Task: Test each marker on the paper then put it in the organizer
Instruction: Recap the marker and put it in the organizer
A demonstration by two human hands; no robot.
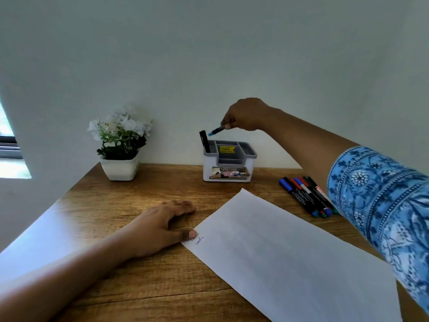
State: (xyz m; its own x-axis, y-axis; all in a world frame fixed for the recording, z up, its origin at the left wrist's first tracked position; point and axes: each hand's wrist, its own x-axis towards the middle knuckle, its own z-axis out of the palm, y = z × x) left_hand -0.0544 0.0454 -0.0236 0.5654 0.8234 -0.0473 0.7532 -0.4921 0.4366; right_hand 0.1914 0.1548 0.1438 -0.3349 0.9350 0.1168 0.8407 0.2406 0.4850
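Grey-and-white desk organizer (228,163) holds one black marker (204,141) upright in its left compartment; right hand (243,115) pinches a blue-tipped marker (217,130), tilted just above it; left hand (160,225) lies flat, thumb on the paper (290,252); more markers (306,196) lie on the wooden table (139,196).

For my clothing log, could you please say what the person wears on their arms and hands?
The right arm has a blue sleeve with a white floral print and a banded cuff. The left arm shows no sleeve. No ring or watch shows on the left hand or right hand.
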